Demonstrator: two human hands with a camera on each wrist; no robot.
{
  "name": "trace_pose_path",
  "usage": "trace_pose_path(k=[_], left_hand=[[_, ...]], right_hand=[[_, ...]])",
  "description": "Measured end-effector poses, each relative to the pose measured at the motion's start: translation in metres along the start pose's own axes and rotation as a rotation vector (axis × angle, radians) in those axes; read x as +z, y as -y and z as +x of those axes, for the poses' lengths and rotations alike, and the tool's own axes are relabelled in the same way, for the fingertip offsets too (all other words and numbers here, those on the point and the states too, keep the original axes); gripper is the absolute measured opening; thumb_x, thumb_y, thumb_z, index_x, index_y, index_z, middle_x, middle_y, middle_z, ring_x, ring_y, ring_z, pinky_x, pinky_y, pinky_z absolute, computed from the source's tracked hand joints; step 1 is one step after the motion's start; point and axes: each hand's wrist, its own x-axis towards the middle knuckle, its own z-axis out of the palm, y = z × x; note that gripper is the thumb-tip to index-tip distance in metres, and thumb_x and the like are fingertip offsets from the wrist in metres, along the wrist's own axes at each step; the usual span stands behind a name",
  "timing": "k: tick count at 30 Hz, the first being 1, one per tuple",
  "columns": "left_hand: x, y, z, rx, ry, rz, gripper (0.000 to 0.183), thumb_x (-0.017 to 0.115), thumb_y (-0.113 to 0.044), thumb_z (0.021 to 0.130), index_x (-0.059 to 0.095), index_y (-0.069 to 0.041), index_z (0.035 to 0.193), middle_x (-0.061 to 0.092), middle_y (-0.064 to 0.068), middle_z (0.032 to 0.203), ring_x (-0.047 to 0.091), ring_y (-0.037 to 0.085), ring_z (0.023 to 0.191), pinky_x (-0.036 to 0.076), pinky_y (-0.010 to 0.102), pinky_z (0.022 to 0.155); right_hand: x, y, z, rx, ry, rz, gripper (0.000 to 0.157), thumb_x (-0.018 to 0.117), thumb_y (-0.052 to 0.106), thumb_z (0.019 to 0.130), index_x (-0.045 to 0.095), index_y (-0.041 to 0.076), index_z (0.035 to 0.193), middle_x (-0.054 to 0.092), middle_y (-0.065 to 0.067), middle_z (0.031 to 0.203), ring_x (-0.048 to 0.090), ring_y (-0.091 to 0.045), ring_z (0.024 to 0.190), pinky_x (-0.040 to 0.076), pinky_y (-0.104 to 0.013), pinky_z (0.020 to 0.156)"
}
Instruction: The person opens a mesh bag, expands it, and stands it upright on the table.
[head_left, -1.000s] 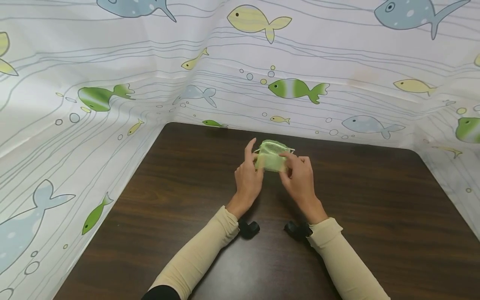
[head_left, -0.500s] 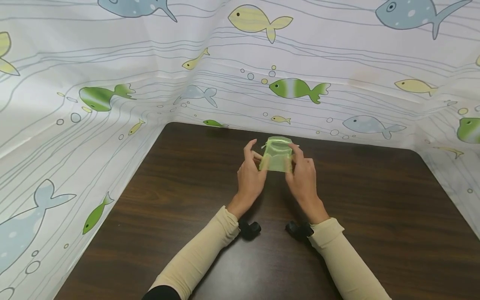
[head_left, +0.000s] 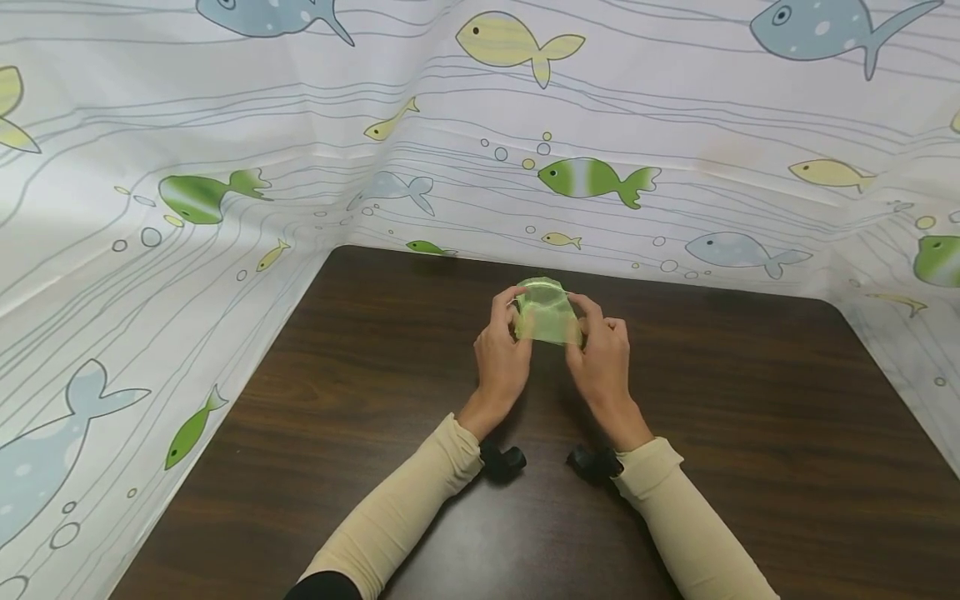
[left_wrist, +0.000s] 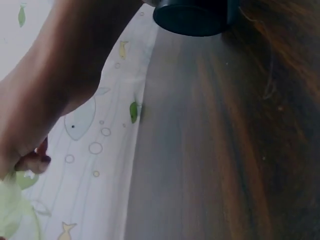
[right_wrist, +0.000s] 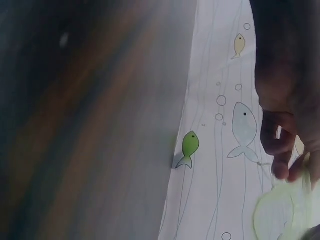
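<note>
A small sheer light-green drawstring pouch (head_left: 547,315) is held up above the table between both hands, its mouth edge at the top. My left hand (head_left: 501,360) pinches its left side, thumb in front and index finger near the upper corner. On the opposite side my right hand (head_left: 604,360) pinches the right edge, index finger by the top. Part of the pouch (left_wrist: 14,210) shows at the lower left of the left wrist view. In the right wrist view, the pouch (right_wrist: 275,212) and a thin cord end appear beside the right fingers. Nothing can be made out inside it.
The dark wood-grain table (head_left: 315,358) spreads under both arms. A white curtain with printed fish (head_left: 600,108) surrounds it at the back and sides. Black wrist cameras (head_left: 504,463) sit under both wrists.
The left index finger, raised before, now bends in to the pouch's upper left. After being spread flat half a second ago, the pouch has shifted slightly left and its top looks narrower and slanted.
</note>
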Motion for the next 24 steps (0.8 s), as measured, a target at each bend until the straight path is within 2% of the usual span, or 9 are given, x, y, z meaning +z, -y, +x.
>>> trace_pose_path(k=[3, 5, 9, 12, 15, 19, 24], left_hand=[[0.001, 0.001, 0.000, -0.067, -0.016, -0.021, 0.037, 0.062, -0.010, 0.103, 0.056, -0.012, 0.140, 0.041, -0.002, 0.063, 0.030, 0.007, 0.053, 0.024, 0.024, 0.055], [0.001, 0.003, 0.001, -0.126, 0.008, -0.013, 0.040, 0.061, -0.014, 0.104, 0.052, -0.013, 0.143, 0.050, -0.002, 0.067, 0.036, 0.008, 0.052, 0.027, 0.024, 0.055], [-0.002, 0.003, 0.005, -0.234, 0.139, 0.013, 0.057, 0.063, -0.022, 0.102, 0.038, -0.014, 0.153, 0.069, -0.001, 0.096, 0.054, 0.008, 0.059, 0.037, 0.026, 0.054], [-0.008, 0.000, 0.011, -0.260, 0.222, 0.031, 0.067, 0.067, -0.024, 0.097, 0.034, -0.015, 0.155, 0.071, -0.002, 0.112, 0.064, 0.012, 0.066, 0.043, 0.029, 0.055], [-0.012, -0.003, 0.016, -0.221, 0.235, 0.058, 0.064, 0.067, -0.023, 0.097, 0.039, -0.013, 0.154, 0.073, -0.001, 0.109, 0.066, 0.015, 0.067, 0.044, 0.031, 0.055], [-0.011, 0.000, 0.016, -0.138, 0.184, 0.109, 0.049, 0.066, -0.019, 0.103, 0.048, -0.012, 0.147, 0.070, 0.001, 0.089, 0.059, 0.015, 0.062, 0.040, 0.027, 0.055], [-0.006, 0.001, 0.009, 0.006, 0.102, 0.159, 0.041, 0.068, -0.012, 0.102, 0.055, -0.013, 0.140, 0.054, 0.000, 0.070, 0.043, 0.010, 0.054, 0.030, 0.022, 0.052]], right_hand=[[0.002, 0.000, 0.000, -0.036, -0.064, -0.029, 0.030, 0.061, -0.001, 0.098, 0.066, 0.000, 0.128, 0.053, -0.008, 0.054, 0.039, -0.019, 0.046, 0.043, -0.052, 0.079], [0.002, -0.001, -0.001, -0.057, -0.085, -0.046, 0.030, 0.059, -0.002, 0.097, 0.068, 0.001, 0.126, 0.048, -0.007, 0.051, 0.034, -0.018, 0.045, 0.042, -0.052, 0.077], [0.003, -0.007, -0.001, -0.096, -0.085, -0.089, 0.032, 0.058, -0.003, 0.094, 0.069, 0.002, 0.124, 0.048, -0.009, 0.056, 0.039, -0.023, 0.051, 0.041, -0.051, 0.076], [0.002, -0.012, -0.001, -0.124, -0.060, -0.108, 0.033, 0.061, -0.004, 0.093, 0.068, 0.001, 0.124, 0.051, -0.013, 0.063, 0.045, -0.028, 0.059, 0.040, -0.051, 0.078], [0.000, -0.014, 0.000, -0.171, -0.016, -0.098, 0.034, 0.063, -0.005, 0.091, 0.067, 0.000, 0.124, 0.053, -0.014, 0.066, 0.048, -0.029, 0.061, 0.041, -0.050, 0.078], [-0.001, -0.012, 0.000, -0.208, 0.046, -0.113, 0.035, 0.063, -0.001, 0.094, 0.064, -0.001, 0.129, 0.056, -0.011, 0.067, 0.050, -0.026, 0.059, 0.044, -0.048, 0.074], [-0.002, -0.007, 0.001, -0.087, 0.100, -0.185, 0.051, 0.073, 0.014, 0.096, 0.054, -0.002, 0.141, 0.064, -0.010, 0.072, 0.054, -0.024, 0.056, 0.041, -0.045, 0.069]])
